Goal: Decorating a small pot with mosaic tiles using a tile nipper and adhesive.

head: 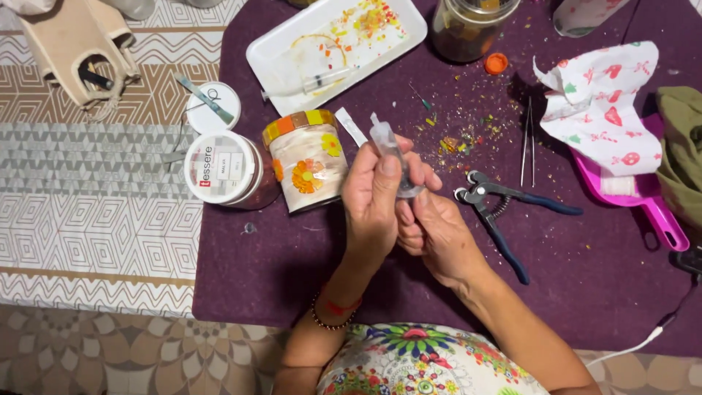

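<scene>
**A:** so where's the clear syringe (390,155) sitting exactly?

**B:** It's held up over the purple mat (292,271), roughly mid-table. It's wrapped by the left hand (374,197), fingers curled shut around the barrel with the thumb laid along its front. The lower end is pinched by the right hand (431,232), fingers closed on it too. The tip is pointed up and away, tilted a bit left.

**A:** and the containers?

**B:** Just left of the hands, a jar (307,159) covered in orange and yellow mosaic flowers is stood. Its contents can't be made out. Beside that, a jar with a white lid (227,170) is placed, half on the mat edge. A white tray (336,40) is seen further back, scattered with orange and yellow chips, with another syringe lying in it. A glass jar (468,28) of dark bits is parked at the top.

**A:** anything in the way?

**B:** Blue-handled nippers (504,212) are lain just right of the hands, tweezers (528,143) behind them, and crumbs of tile are spread between. A patterned cloth (603,106) and pink dustpan (636,197) are kept well off to the right.
</scene>
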